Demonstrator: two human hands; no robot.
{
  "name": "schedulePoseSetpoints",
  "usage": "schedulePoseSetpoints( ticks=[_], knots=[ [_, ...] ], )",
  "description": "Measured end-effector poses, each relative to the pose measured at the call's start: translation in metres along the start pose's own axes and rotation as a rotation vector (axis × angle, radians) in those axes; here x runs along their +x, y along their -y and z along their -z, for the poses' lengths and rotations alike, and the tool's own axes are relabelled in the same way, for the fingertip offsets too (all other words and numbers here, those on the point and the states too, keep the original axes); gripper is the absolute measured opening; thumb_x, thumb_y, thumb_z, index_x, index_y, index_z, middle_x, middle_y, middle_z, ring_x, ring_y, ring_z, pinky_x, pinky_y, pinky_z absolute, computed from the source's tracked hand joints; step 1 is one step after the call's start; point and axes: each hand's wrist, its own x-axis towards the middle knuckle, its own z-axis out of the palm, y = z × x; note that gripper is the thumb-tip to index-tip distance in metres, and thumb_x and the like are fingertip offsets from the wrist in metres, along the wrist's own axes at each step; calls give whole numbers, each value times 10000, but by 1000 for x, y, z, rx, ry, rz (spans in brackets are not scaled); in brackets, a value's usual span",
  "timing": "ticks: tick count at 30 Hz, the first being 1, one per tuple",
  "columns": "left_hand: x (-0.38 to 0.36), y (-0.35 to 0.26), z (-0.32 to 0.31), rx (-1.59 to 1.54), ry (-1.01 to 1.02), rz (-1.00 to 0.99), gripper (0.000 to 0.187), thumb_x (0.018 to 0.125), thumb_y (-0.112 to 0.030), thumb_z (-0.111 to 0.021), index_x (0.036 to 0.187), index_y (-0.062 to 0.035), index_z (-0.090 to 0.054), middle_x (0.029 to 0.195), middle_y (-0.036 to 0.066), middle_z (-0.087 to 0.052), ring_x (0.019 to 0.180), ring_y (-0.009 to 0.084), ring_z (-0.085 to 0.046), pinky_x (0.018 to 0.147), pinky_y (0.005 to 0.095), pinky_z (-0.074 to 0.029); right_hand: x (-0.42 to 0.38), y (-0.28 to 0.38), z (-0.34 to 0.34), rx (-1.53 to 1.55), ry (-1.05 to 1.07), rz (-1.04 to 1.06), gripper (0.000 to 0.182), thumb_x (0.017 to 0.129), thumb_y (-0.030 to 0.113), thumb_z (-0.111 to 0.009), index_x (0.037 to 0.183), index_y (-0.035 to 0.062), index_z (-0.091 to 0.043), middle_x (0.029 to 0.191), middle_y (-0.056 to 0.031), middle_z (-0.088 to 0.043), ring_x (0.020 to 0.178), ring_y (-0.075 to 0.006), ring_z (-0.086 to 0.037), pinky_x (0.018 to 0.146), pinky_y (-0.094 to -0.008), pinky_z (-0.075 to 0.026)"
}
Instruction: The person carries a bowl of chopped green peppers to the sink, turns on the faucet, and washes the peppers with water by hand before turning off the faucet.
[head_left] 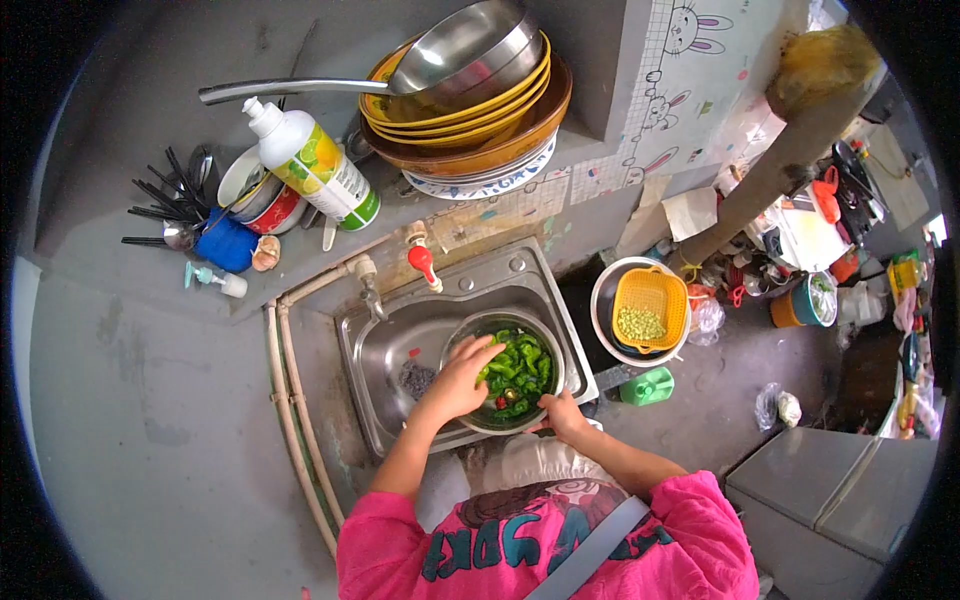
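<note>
A round metal bowl sits in the right part of the steel sink. Cut green peppers fill much of it, with a few red bits among them. My left hand reaches over the bowl's left side, fingers stretched out toward the peppers; nothing shows in its grasp. At the lower right of the bowl, my right hand grips the rim. Part of that hand's fingers is hidden under the bowl. A dark strainer lies over the drain, left of the bowl.
Behind the sink are a metal tap and a red-handled tap. A dish-soap bottle and a stack of yellow bowls under a pan stand on the ledge. Rightward are a yellow basket and a green jug.
</note>
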Motion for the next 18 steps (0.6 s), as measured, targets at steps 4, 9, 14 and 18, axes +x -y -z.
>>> schedulePoseSetpoints(
  ticks=[4,9,14,18],
  knots=[
    [17,-28,-10,323,63,3,773,596,-286,-775,1292,-224,-445,1412,113,-288,1316,377,-218,1019,625,-204,-8,5,-13,-86,0,99,422,764,-11,-423,1183,13,-384,933,-178,-572,677,-320,-623,511,-419,-566],
    [33,-16,-48,564,267,-38,698,556,-236,-790,1200,-207,-523,1318,144,-370,1236,363,-336,944,630,-303,-4,-2,-12,-154,-37,100,415,771,-3,-426,1183,29,-388,861,-166,-575,648,-301,-611,474,-409,-550],
    [28,-12,-34,531,346,-126,594,562,-159,-769,1119,-167,-562,1261,110,-426,1173,327,-413,893,564,-383,3,-5,-6,-150,40,47,554,777,0,-421,1305,65,-267,964,-193,-537,657,-312,-614,489,-399,-577],
    [28,-10,7,97,203,-100,252,685,22,-520,919,-48,-582,1110,110,-526,1040,298,-513,854,392,-439,-1,0,-13,-96,34,43,540,779,-1,-414,1298,66,-281,1005,-186,-536,683,-310,-619,487,-391,-577]
  ],
)
